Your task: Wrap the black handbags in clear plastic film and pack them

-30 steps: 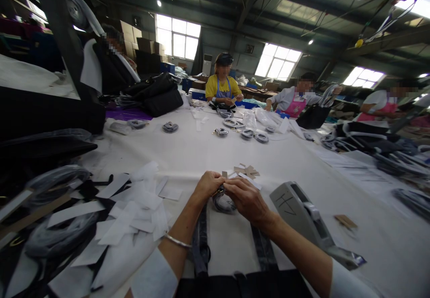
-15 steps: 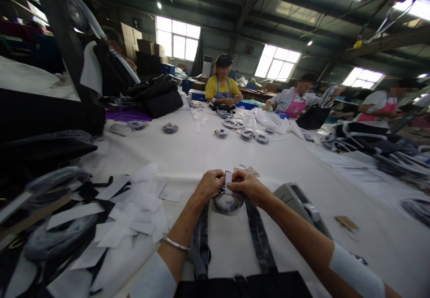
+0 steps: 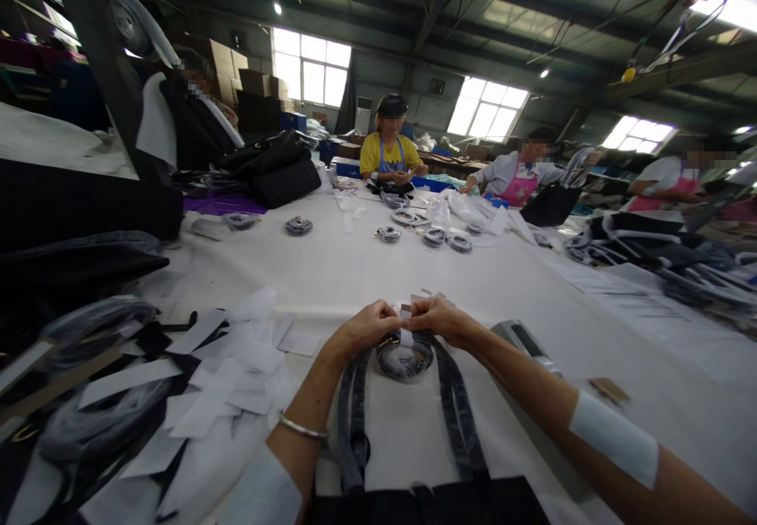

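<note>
Gripping a white strip (image 3: 407,338) with the left hand (image 3: 374,322) and right hand (image 3: 436,321), both closed in a pinch at the top of a coiled strap (image 3: 405,363). Situated on the desk (image 3: 378,273), between the dark handles (image 3: 455,407) of a black bag (image 3: 426,503). Bordered left by scattered paper pieces (image 3: 228,387), right by a grey device (image 3: 528,341).
</note>
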The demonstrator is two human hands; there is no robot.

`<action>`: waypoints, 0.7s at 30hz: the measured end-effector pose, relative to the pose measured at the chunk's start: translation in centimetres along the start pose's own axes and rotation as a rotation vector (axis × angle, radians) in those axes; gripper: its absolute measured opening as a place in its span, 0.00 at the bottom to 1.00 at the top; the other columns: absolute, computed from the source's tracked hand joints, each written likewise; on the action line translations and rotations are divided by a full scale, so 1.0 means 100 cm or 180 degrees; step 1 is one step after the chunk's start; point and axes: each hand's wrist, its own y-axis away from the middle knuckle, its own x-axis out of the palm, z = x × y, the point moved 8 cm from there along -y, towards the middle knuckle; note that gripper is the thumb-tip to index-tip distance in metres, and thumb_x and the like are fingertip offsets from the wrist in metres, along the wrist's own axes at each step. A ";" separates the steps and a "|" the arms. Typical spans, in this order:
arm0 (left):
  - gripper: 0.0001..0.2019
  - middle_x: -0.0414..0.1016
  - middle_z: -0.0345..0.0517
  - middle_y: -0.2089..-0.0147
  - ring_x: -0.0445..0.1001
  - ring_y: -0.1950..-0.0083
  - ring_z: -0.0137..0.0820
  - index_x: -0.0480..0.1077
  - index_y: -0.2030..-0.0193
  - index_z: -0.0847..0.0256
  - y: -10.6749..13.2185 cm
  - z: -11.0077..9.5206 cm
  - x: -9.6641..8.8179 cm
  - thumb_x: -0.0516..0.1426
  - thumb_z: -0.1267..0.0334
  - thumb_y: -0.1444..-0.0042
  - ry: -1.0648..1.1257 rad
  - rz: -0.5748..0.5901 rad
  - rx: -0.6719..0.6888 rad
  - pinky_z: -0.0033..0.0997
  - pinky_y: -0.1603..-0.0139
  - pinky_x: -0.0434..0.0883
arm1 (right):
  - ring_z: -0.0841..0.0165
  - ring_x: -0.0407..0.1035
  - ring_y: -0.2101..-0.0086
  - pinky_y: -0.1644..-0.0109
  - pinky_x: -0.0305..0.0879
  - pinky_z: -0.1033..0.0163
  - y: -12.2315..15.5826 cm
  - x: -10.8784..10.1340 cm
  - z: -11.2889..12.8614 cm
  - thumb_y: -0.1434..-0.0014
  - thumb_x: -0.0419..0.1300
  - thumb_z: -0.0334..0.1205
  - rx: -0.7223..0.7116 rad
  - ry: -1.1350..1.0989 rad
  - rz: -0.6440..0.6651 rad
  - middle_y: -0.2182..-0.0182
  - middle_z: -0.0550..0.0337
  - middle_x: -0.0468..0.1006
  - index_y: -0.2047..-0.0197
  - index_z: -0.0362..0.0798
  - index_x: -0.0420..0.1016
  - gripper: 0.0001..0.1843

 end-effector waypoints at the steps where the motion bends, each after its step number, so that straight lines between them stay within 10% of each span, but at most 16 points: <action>1: 0.12 0.64 0.35 0.76 0.62 0.74 0.25 0.67 0.69 0.63 0.002 0.005 0.004 0.60 0.56 0.54 0.0080 0.0182 -0.0181 0.26 0.74 0.58 | 0.78 0.49 0.81 0.77 0.42 0.68 0.000 -0.001 0.001 0.67 0.75 0.49 -0.0037 0.0076 0.0006 0.86 0.72 0.61 0.82 0.46 0.66 0.23; 11: 0.12 0.66 0.34 0.77 0.68 0.77 0.25 0.63 0.71 0.61 0.003 0.015 0.019 0.61 0.59 0.59 0.0818 0.0430 -0.0450 0.24 0.75 0.64 | 0.75 0.58 0.78 0.73 0.54 0.67 -0.006 0.000 0.019 0.58 0.67 0.46 -0.0237 0.1009 0.0473 0.81 0.66 0.69 0.72 0.44 0.78 0.14; 21: 0.10 0.69 0.37 0.79 0.69 0.79 0.27 0.63 0.69 0.61 0.003 0.024 0.013 0.59 0.62 0.56 0.1299 0.0258 -0.0534 0.21 0.80 0.62 | 0.65 0.72 0.69 0.64 0.59 0.63 0.013 0.019 0.059 0.51 0.60 0.34 -0.0902 0.2686 -0.0344 0.74 0.60 0.80 0.68 0.50 0.82 0.09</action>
